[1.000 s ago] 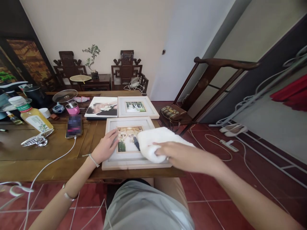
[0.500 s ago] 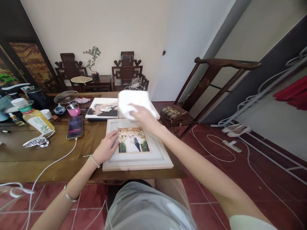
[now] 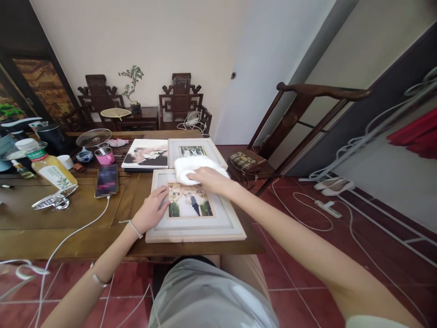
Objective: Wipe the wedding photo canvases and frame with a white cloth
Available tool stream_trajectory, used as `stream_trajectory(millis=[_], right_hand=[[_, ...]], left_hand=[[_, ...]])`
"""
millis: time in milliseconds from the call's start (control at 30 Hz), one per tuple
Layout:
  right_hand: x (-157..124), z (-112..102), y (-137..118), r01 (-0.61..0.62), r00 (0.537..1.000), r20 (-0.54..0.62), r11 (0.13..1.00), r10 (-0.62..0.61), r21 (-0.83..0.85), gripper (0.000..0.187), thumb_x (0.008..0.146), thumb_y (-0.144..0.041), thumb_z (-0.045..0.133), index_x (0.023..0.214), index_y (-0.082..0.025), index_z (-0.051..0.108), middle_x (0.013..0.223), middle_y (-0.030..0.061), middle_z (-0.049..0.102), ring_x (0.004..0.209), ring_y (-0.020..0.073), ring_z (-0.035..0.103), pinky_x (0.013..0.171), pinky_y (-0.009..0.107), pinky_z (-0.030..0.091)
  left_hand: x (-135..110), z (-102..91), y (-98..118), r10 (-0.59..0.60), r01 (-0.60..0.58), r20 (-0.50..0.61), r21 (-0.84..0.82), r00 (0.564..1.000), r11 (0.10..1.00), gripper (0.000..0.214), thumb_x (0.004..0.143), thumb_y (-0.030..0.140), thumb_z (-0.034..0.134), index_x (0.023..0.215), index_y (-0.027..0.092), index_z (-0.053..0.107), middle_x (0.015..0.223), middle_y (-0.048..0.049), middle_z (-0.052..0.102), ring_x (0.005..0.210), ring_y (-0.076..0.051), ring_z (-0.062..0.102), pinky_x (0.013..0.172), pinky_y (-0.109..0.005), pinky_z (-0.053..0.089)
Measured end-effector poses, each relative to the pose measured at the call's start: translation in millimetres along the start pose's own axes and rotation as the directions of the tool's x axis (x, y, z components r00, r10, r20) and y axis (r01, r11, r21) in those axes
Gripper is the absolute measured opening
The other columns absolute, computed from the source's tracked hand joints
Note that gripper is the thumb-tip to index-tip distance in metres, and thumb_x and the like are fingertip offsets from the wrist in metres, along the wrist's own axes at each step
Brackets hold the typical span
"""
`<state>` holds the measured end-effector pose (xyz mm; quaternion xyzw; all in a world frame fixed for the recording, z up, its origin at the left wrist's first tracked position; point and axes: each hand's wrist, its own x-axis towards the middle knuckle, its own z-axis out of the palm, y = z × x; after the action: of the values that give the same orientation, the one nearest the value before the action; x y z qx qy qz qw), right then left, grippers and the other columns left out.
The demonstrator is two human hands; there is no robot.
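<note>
A pale wooden picture frame (image 3: 201, 234) with a wedding photo (image 3: 190, 200) in its middle lies flat at the table's right end. On the left side of its face rests my left hand (image 3: 152, 210), fingers spread and holding nothing. My right hand (image 3: 206, 177) grips a folded white cloth (image 3: 191, 166) over the far part of the frame; its fingers are partly hidden by the cloth. Just beyond lies a second pale frame (image 3: 175, 145) with a photo, partly covered by the cloth. Left of that sits a white-edged photo album or panel (image 3: 146, 154).
A phone (image 3: 107, 181) on a charging cable, a silver hair clip (image 3: 56, 198), a juice bottle (image 3: 48, 164) and a pink mug (image 3: 105, 156) stand or lie on the table's left. A wooden chair (image 3: 290, 118) with a plaid bag (image 3: 246, 159) stands at the right.
My right hand has brought the white cloth nearer and lower, from over the far frame to the near frame's far edge, uncovering the far photo. My left hand has stayed put.
</note>
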<state>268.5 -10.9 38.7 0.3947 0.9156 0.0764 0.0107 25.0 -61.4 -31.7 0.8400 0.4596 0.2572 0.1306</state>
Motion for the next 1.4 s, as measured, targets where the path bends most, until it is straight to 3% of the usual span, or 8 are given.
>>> stream_trajectory(millis=[200,333,433,567,700,1000,1233,1400], right_hand=[[-40.4,-6.9,34.0,-0.154,0.988,0.003,0.985,0.154,-0.083,0.046,0.068,0.006,0.041,0.103,-0.017,0.06,0.088,0.0101,0.066,0.08,0.0229,0.06,0.062,0.029,0.033],[-52.0,-7.8,47.0,-0.318,0.932,-0.217,0.942,0.29,-0.109,0.04,0.071,0.003,0.042,0.102,-0.013,0.061,0.103,0.0165,0.064,0.092,0.0279,0.059,0.073,0.035,0.04],[-52.3,3.6,42.4,-0.262,0.924,-0.316,0.958,0.214,-0.118,0.043,0.071,0.006,0.041,0.104,-0.013,0.062,0.126,0.0178,0.054,0.118,0.0303,0.047,0.093,0.041,0.036],[-47.9,28.3,26.0,-0.127,0.971,-0.217,0.986,0.101,-0.105,0.046,0.073,0.008,0.039,0.107,-0.013,0.062,0.128,0.0178,0.053,0.128,0.028,0.04,0.101,0.044,0.031],[-47.6,37.6,17.0,-0.117,0.983,-0.148,0.991,0.106,-0.064,0.048,0.072,0.007,0.041,0.112,-0.012,0.06,0.124,0.0182,0.054,0.126,0.0272,0.042,0.102,0.043,0.03],[-77.3,-3.3,-27.5,-0.14,0.989,0.038,0.99,0.14,0.016,0.04,0.073,0.005,0.04,0.098,-0.014,0.063,0.094,0.0137,0.062,0.09,0.0243,0.058,0.081,0.035,0.041],[-133.5,-23.5,-74.8,-0.074,0.994,0.091,0.983,0.059,0.17,0.049,0.06,0.009,0.041,0.095,-0.018,0.062,0.098,0.0122,0.061,0.095,0.0257,0.058,0.081,0.034,0.043],[-140.5,-17.7,-86.7,-0.095,0.995,0.049,0.985,0.089,0.146,0.051,0.056,0.009,0.042,0.096,-0.017,0.063,0.102,0.0141,0.062,0.103,0.0285,0.058,0.086,0.039,0.044]], left_hand=[[-1.3,1.9,-0.7,-0.001,0.001,-0.013,-0.004,1.0,1.0,0.04,0.092,0.03,0.043,0.128,0.016,0.051,0.138,-0.014,0.047,0.129,-0.026,0.042,0.106,-0.047,0.037],[-1.8,2.5,-0.2,-0.004,0.004,-0.027,-0.01,1.0,1.0,0.04,0.093,0.031,0.04,0.129,0.017,0.05,0.138,-0.0131,0.048,0.13,-0.025,0.042,0.107,-0.047,0.036],[-1.6,2.7,-0.4,-0.005,0.004,-0.028,-0.015,1.0,1.0,0.04,0.094,0.032,0.038,0.129,0.017,0.05,0.138,-0.0126,0.048,0.13,-0.025,0.042,0.107,-0.046,0.036],[-0.7,3.0,-1.0,0.003,-0.003,-0.025,0.0,1.0,1.0,0.041,0.094,0.032,0.038,0.129,0.016,0.05,0.138,-0.0138,0.048,0.13,-0.025,0.042,0.107,-0.047,0.037],[0.8,2.1,1.0,0.006,-0.006,-0.034,0.002,0.999,1.0,0.04,0.093,0.031,0.039,0.128,0.014,0.051,0.136,-0.014,0.049,0.129,-0.025,0.043,0.108,-0.045,0.036],[2.0,0.0,3.7,0.004,-0.004,-0.051,-0.004,0.999,1.0,0.042,0.092,0.031,0.041,0.127,0.012,0.052,0.134,-0.015,0.052,0.127,-0.025,0.046,0.109,-0.044,0.034],[1.7,2.0,2.9,0.001,0.0,-0.039,0.026,0.999,1.0,0.043,0.094,0.03,0.036,0.129,0.01,0.05,0.138,-0.0153,0.048,0.129,-0.024,0.043,0.11,-0.043,0.033],[1.6,2.5,2.2,0.009,-0.008,-0.024,0.037,1.0,0.999,0.044,0.094,0.03,0.033,0.131,0.012,0.049,0.139,-0.0138,0.046,0.132,-0.024,0.04,0.11,-0.042,0.033]])
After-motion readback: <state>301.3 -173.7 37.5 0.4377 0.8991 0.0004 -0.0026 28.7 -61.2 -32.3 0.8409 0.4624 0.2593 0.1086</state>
